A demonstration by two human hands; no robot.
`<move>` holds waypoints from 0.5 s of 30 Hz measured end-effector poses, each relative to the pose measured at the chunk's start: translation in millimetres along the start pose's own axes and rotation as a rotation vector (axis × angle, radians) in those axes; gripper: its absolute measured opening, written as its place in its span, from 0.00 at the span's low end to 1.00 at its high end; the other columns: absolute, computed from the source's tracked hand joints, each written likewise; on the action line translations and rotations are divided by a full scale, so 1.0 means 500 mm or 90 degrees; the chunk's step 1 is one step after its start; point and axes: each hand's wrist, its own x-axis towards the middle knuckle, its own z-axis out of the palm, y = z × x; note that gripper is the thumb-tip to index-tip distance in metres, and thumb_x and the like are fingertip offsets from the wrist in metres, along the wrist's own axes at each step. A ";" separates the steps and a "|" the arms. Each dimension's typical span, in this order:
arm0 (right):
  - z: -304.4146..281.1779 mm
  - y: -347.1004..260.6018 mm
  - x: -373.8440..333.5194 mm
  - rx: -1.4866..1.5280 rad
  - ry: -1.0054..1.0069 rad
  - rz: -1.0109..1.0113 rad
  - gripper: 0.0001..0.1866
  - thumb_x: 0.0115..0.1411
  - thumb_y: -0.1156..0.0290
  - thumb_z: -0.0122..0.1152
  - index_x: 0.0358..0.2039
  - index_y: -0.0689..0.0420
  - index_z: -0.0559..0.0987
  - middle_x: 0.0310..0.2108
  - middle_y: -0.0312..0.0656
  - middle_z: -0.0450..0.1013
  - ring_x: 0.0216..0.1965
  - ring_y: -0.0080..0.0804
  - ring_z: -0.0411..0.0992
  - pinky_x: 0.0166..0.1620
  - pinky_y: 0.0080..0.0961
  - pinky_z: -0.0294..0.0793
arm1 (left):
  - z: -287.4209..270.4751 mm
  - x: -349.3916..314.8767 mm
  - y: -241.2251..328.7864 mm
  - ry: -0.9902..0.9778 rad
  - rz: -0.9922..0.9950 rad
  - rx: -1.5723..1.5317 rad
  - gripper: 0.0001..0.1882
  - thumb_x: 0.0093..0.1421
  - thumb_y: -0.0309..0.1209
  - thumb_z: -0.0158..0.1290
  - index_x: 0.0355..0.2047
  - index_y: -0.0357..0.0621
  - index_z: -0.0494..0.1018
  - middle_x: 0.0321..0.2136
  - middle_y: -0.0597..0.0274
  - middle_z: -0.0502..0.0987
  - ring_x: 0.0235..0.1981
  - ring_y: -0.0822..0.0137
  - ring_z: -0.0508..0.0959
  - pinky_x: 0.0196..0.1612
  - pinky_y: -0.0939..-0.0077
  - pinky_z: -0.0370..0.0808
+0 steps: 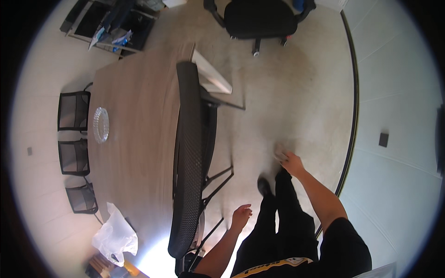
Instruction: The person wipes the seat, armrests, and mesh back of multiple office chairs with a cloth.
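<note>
My left hand (241, 217) hangs beside the row of black mesh chairs with its fingers loosely bent and apart. Nothing shows in it. My right hand (292, 163) reaches forward over my right leg, its fingers closed around a small greyish-brown thing (280, 154) that is too blurred to name. Nearest to my left hand is a black mesh-backed chair (187, 162), drawn up to the long wooden table (134, 111). One black shoe (263, 186) shows on the floor; the other foot is hidden behind my right hand.
On the table lie a clear glass dish (101, 125) and a crumpled white plastic bag (116, 234). Several mesh chairs (74, 111) line its far side. A black office chair (260, 18) stands ahead. A pale wall (394, 106) runs along my right, and a dark rack (111, 23) is at far left.
</note>
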 end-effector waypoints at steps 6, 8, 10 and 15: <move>-0.272 0.111 -0.145 0.039 0.044 0.133 0.18 0.50 0.65 0.68 0.40 0.60 0.78 0.35 0.58 0.78 0.42 0.59 0.77 0.43 0.48 0.76 | 0.080 -0.006 0.149 -0.055 0.074 0.126 0.18 0.62 0.32 0.52 0.51 0.42 0.79 0.32 0.57 0.83 0.34 0.69 0.83 0.42 0.74 0.79; -0.342 0.078 -0.187 0.111 0.028 0.101 0.20 0.50 0.64 0.68 0.42 0.61 0.79 0.36 0.58 0.78 0.42 0.58 0.78 0.44 0.47 0.77 | 0.118 -0.024 0.241 -0.087 0.165 0.196 0.18 0.62 0.33 0.54 0.51 0.43 0.79 0.32 0.58 0.83 0.33 0.69 0.83 0.42 0.73 0.78; -0.395 0.023 -0.199 0.084 0.022 0.002 0.21 0.51 0.63 0.67 0.44 0.60 0.79 0.37 0.57 0.79 0.42 0.58 0.78 0.45 0.45 0.78 | 0.156 -0.022 0.317 -0.112 0.267 0.283 0.19 0.61 0.35 0.56 0.53 0.45 0.79 0.33 0.59 0.83 0.33 0.67 0.82 0.42 0.72 0.78; -0.589 -0.234 -0.232 0.120 -0.202 -0.096 0.15 0.57 0.66 0.66 0.43 0.57 0.81 0.32 0.44 0.79 0.34 0.36 0.77 0.38 0.31 0.76 | 0.277 -0.102 0.583 -0.109 0.616 0.504 0.46 0.52 0.36 0.67 0.68 0.43 0.58 0.64 0.40 0.64 0.65 0.42 0.65 0.68 0.51 0.62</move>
